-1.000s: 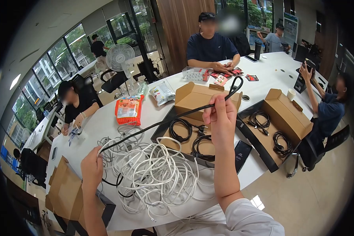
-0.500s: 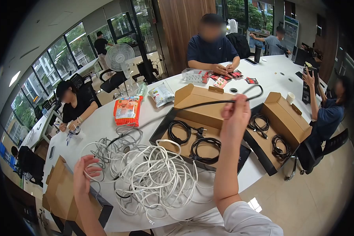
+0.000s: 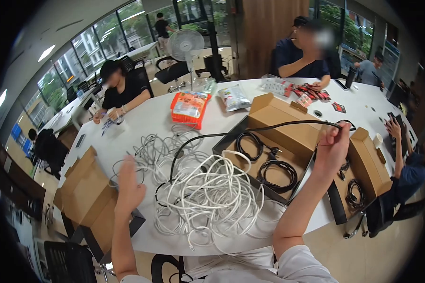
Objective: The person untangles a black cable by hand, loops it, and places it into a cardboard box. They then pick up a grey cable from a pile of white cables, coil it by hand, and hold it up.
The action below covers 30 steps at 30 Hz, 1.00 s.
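Note:
My right hand [image 3: 333,147] is raised over the open cardboard boxes, its fingers closed on a black cable [image 3: 250,129]. From that hand the cable sags leftward and drops into a large tangle of white cables [image 3: 208,188]. Left of the tangle, my left hand [image 3: 130,186] is held up with its fingers stretched out, slightly smeared, and no cable gripped. Thin grey cables [image 3: 151,148] lie just beyond it. The middle box [image 3: 283,120] contains coiled black cables [image 3: 277,175]. Another box [image 3: 375,162], at right, also has black coils [image 3: 355,194].
An open box [image 3: 82,188] stands at the table's left edge. Farther back are an orange packet [image 3: 190,107], a white packet [image 3: 234,97] and red sachets [image 3: 314,91]. People sit around the table, one handling sachets. A standing fan [image 3: 186,45] is behind.
My right hand has drawn the black cable further out, so a longer stretch rises from the tangle. My left hand has lifted and turned. The view has swung left.

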Available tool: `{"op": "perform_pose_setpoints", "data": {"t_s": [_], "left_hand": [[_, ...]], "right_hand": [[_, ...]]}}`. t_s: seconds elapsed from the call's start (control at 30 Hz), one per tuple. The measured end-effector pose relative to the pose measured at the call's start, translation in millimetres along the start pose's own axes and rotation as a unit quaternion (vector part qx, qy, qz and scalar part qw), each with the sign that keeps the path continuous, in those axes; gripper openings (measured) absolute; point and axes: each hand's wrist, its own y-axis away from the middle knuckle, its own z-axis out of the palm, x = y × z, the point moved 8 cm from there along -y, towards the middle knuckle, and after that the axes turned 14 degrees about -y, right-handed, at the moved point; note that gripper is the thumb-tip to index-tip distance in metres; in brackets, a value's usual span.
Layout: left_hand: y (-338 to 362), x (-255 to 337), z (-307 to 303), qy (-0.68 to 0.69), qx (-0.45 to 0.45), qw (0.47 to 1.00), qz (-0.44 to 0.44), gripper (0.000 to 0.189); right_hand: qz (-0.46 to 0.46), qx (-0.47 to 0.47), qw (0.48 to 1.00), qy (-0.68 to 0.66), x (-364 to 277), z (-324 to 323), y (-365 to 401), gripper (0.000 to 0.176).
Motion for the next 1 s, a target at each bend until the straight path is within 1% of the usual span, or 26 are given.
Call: {"op": "perform_pose_setpoints", "data": {"t_s": [0.03,0.1,0.2,0.3,0.4,0.43,0.47,0.5,0.57,0.6,0.67,0.73,0.77,0.8,0.83,0.87,0.9,0.93,1.0], "left_hand": [[-1.5,14.3,5.9,0.161,-0.068,0.984,0.046,0.069],[-6.5,54.6,-0.7,0.178,-0.129,0.972,0.087,0.054],[-15.4,74.7,9.5,0.138,-0.109,0.977,0.117,0.041],[-29.1,84.3,15.9,0.186,-0.118,0.968,0.125,0.025],[-53.2,71.2,9.8,0.191,-0.044,0.975,0.103,0.015],[-64.5,70.4,-21.5,0.175,0.070,0.976,0.106,0.014],[-79.6,59.0,-35.7,0.240,0.054,0.968,0.047,0.016],[-93.7,47.8,-49.8,0.304,0.037,0.952,-0.014,0.018],[-117.7,40.9,-100.1,0.420,0.140,0.896,-0.026,0.022],[-128.4,40.3,-123.6,0.443,0.163,0.882,-0.016,0.025],[-147.3,43.9,-156.7,0.518,0.159,0.840,-0.020,0.024],[-160.8,61.9,-179.8,0.572,0.158,0.804,-0.009,0.024],[-165.2,74.5,-180.1,0.600,0.138,0.788,-0.007,0.024],[-169.6,88.4,-179.6,0.626,0.117,0.771,-0.005,0.025],[-173.4,99.6,-178.8,0.652,0.095,0.752,-0.001,0.025],[-177.4,111.6,-170.8,0.685,0.048,0.727,0.019,0.026],[-178.5,123.1,-165.0,0.701,0.023,0.713,0.019,0.025],[-178.3,136.4,-158.8,0.716,-0.003,0.698,0.019,0.025],[-177.2,158.2,-143.5,0.767,-0.043,0.639,0.021,0.020]], "right_hand": [[0.008,-0.002,1.000,-0.008,1.4,1.8,0.4,0.023],[0.014,-0.006,1.000,-0.012,2.7,4.9,1.9,0.023],[0.019,-0.024,0.999,-0.014,3.4,10.9,5.0,0.024],[0.016,-0.031,0.999,-0.004,2.4,14.8,7.5,0.024],[0.018,-0.032,0.999,0.002,1.6,16.8,8.5,0.024],[0.017,-0.030,0.999,0.004,0.5,17.2,8.7,0.024],[0.016,-0.028,0.999,0.007,0.1,17.6,8.9,0.024],[0.019,-0.022,1.000,0.005,0.7,18.2,9.3,0.024],[0.027,-0.011,1.000,0.002,3.8,19.7,11.9,0.024],[0.032,-0.022,0.999,0.013,6.8,22.5,13.9,0.024],[0.041,-0.045,0.998,0.034,13.1,29.5,18.6,0.024],[0.063,-0.074,0.992,0.086,24.8,37.5,26.5,0.023],[0.071,-0.089,0.987,0.112,31.4,41.5,31.3,0.023],[0.070,-0.093,0.978,0.173,39.0,42.0,37.3,0.023],[0.086,-0.121,0.962,0.228,47.4,49.6,46.3,0.023],[0.129,-0.147,0.946,0.258,60.0,57.8,57.2,0.025],[0.188,-0.210,0.923,0.263,78.8,59.3,64.0,0.025],[0.237,-0.246,0.906,0.250,92.8,69.9,76.0,0.025],[0.280,-0.306,0.875,0.250,116.5,78.5,96.7,0.026]]}}
